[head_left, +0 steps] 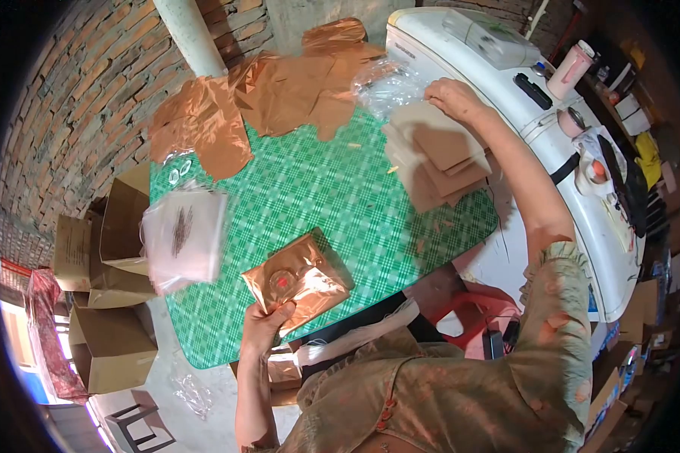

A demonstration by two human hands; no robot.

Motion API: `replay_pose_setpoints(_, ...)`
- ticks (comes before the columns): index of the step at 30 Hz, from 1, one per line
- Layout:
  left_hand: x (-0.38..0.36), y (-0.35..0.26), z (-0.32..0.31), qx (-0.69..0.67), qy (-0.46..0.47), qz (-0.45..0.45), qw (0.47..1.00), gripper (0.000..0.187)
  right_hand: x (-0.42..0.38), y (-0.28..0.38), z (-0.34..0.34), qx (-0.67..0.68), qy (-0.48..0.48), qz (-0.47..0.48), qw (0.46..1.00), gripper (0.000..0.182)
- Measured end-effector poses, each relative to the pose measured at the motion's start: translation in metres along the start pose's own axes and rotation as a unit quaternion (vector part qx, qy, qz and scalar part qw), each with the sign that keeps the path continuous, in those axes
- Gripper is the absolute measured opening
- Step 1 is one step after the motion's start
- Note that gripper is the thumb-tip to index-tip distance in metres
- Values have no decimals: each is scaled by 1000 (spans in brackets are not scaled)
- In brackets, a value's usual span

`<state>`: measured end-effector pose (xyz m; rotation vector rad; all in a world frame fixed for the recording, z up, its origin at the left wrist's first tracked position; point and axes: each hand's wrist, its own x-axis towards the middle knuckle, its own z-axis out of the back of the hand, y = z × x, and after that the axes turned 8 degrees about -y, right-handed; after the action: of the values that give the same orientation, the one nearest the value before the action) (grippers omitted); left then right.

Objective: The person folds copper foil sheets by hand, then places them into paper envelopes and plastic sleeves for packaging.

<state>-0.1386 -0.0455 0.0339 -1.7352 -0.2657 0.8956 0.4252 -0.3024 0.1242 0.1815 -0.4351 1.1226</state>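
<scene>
My left hand point(266, 326) grips the lower left edge of a shiny copper-coloured packet point(310, 283), thumb on top, at the table's front edge. A round shape with a red spot shows on the packet. My right hand point(451, 98) reaches to the far right, beside a clump of clear plastic point(389, 84) and just above a stack of brown cardboard sheets point(442, 147). Its fingers are bent downward, and whatever they may hold is hidden. Copper-coloured foil sheets point(279, 90) lie along the back of the table.
The table point(279, 189) has a green checked cover. Clear plastic bags point(185, 234) lie at its left edge. Open cardboard boxes point(113, 347) stand at left. A white appliance point(533, 136) at right bears a pink bottle point(570, 69). A red stool point(480, 309) is near my body.
</scene>
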Motion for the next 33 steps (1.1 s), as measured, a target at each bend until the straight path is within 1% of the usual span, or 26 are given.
replay_pose_setpoints(5,-3,-3,-3,-11,-10,-6,1000,15,-1,0,-2,-13,11,-3,1000,7)
replay_pose_setpoints(8,-4,-3,-4,-9,-15,-5,1000,16,-4,-1,-1,23,-19,16,999,10)
replay_pose_setpoints(11,-4,-3,-3,-6,-17,-2,1000,16,-5,-4,-5,102,-69,42,991,13)
replay_pose_setpoints(14,-3,-4,-4,-9,-15,-1,1000,18,-2,-10,-2,130,-6,26,991,15)
replay_pose_setpoints(17,-3,-3,-5,-12,-19,-7,1000,20,3,-3,5,88,20,49,995,13)
replay_pose_setpoints(19,-4,-4,-7,-10,-26,-19,999,21,2,-1,4,68,11,57,996,10)
replay_pose_setpoints(23,-5,-5,-7,-9,-22,-14,1000,23,2,3,3,41,-6,66,997,7)
replay_pose_setpoints(26,-4,-3,-3,-4,-19,-9,1000,23,-1,-2,-6,22,-48,77,996,6)
replay_pose_setpoints(29,-4,-1,-2,-3,-20,-8,1000,24,-2,9,2,76,-100,55,991,7)
replay_pose_setpoints(32,-5,-5,-6,-7,-21,-3,1000,23,0,14,14,70,-57,16,996,16)
replay_pose_setpoints(33,-6,-6,-7,-8,-22,-2,1000,23,-2,13,12,92,-40,-14,995,23)
